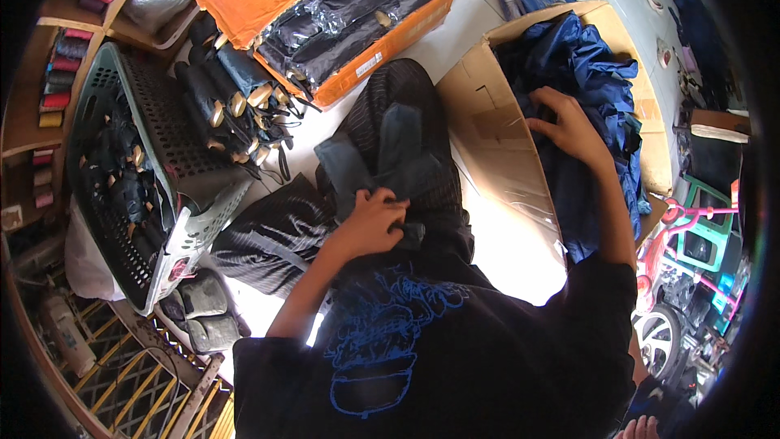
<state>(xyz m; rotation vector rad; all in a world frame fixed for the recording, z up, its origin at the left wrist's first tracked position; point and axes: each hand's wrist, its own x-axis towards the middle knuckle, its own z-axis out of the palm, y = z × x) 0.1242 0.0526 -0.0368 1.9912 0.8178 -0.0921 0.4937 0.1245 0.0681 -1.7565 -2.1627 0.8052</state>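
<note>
My left hand (372, 222) rests over my lap, its fingers curled round narrow strips of dark teal cloth (345, 169) that fan out above it. The cloth lies across my dark striped trousers (410, 89). My right hand (571, 128) reaches into an open cardboard box (487, 114) on the right. Its thumb and fingers are apart, just inside the box's near side. Shiny navy fabric (561, 49) fills the box in crumpled folds, below and beyond that hand. Whether the fingertips touch the fabric is hard to make out.
An orange-taped carton (345, 81) holds dark wrapped bundles. Folded umbrellas (213, 102) with wooden ends and straps lie beside it. More dark items fill a perforated grey basket (203, 223) at left. Thread spools (61, 81) stand on shelves. A pink-framed child's bike (660, 252) is at right.
</note>
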